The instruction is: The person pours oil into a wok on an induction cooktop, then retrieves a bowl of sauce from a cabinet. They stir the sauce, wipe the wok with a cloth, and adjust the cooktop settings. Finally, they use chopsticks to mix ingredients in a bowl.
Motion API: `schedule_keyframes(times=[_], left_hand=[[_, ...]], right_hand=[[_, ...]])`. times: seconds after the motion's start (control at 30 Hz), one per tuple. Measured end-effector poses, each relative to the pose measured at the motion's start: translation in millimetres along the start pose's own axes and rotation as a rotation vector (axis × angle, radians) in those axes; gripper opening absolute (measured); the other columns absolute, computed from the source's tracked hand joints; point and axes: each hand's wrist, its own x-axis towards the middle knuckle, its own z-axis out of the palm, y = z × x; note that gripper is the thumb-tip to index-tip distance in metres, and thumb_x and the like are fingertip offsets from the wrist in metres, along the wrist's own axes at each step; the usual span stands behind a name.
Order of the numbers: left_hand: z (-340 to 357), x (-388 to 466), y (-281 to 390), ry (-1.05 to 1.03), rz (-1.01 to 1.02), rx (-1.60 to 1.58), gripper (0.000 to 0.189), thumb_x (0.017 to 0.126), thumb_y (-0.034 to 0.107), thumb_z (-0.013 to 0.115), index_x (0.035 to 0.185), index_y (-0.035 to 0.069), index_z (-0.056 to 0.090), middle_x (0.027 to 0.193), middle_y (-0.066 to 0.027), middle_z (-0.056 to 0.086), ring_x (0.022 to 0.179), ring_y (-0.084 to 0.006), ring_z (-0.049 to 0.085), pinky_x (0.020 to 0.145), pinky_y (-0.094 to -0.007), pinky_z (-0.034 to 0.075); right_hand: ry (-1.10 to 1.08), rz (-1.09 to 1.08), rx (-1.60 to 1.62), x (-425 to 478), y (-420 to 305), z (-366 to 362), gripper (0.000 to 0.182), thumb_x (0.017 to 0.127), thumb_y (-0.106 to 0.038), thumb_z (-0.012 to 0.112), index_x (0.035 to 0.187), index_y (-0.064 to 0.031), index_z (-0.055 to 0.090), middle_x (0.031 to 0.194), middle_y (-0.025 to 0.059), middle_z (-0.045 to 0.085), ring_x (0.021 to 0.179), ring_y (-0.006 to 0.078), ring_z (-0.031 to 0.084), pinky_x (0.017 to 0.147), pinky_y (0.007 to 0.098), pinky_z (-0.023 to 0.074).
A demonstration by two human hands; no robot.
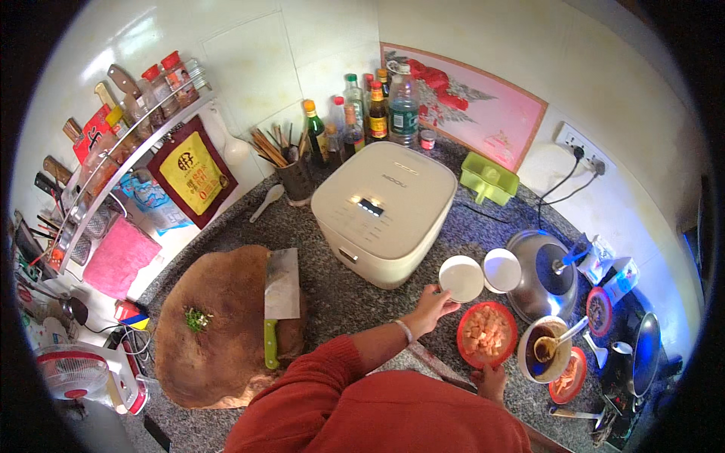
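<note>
My left hand (431, 310) grips the near rim of a small white bowl (461, 278), which looks bare inside. Close beside it stands a second white bowl (502, 270). My right hand (490, 383) is at the near rim of a red-edged plate (487, 335) piled with pinkish diced pieces; whether the fingers grip or only touch it is hard to see. Right of that plate, a large bowl (545, 349) contains dark sauce and a ladle (552, 344). Partly behind this bowl lies another red-edged plate (568, 376) with orange shreds.
A cream rice cooker (385, 215) fills the counter's middle. At left, a cleaver (281, 300) and chopped greens (196, 320) lie on a wooden chopping board (221, 340). Bottles (377, 113) line the back wall. A metal lid (538, 272) and a pan (644, 355) are at right.
</note>
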Motion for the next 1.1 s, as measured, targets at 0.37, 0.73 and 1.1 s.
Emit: schedule_keyframes(times=[0.37, 0.73, 1.1], left_hand=[[-23, -139, 158, -0.445, -0.046, 0.689, 0.046, 0.093, 0.029, 0.053, 0.126, -0.001, 0.044, 0.098, -0.0115, 0.060, 0.079, -0.0168, 0.062, 0.068, -0.0290, 0.054], [-176, -79, 387, 0.581, 1.041, 0.427, 0.026, 0.088, 0.010, 0.058, 0.112, 0.000, 0.056, 0.088, -0.0060, 0.057, 0.064, -0.0134, 0.058, 0.056, -0.0257, 0.053], [-203, -10, 461, 0.974, 1.224, 0.997, 0.028, 0.076, 0.005, 0.068, 0.102, 0.002, 0.057, 0.090, -0.0136, 0.058, 0.077, -0.0296, 0.060, 0.071, -0.0396, 0.049]], right_hand=[[-0.114, 0.154, -0.148, -1, 10, 38, 0.029, 0.089, -0.025, 0.055, 0.105, 0.0004, 0.052, 0.079, 0.0134, 0.062, 0.061, 0.0220, 0.063, 0.050, 0.0346, 0.0533], [-0.284, 0.120, -0.266, -13, -7, 89, 0.029, 0.089, -0.018, 0.054, 0.106, 0.0043, 0.049, 0.089, 0.0175, 0.063, 0.066, 0.0230, 0.064, 0.056, 0.0328, 0.0540], [-0.168, -0.027, -0.565, -43, -1, 75, 0.026, 0.083, -0.014, 0.052, 0.092, 0.0101, 0.053, 0.083, 0.0194, 0.064, 0.061, 0.0231, 0.064, 0.053, 0.0330, 0.0523]])
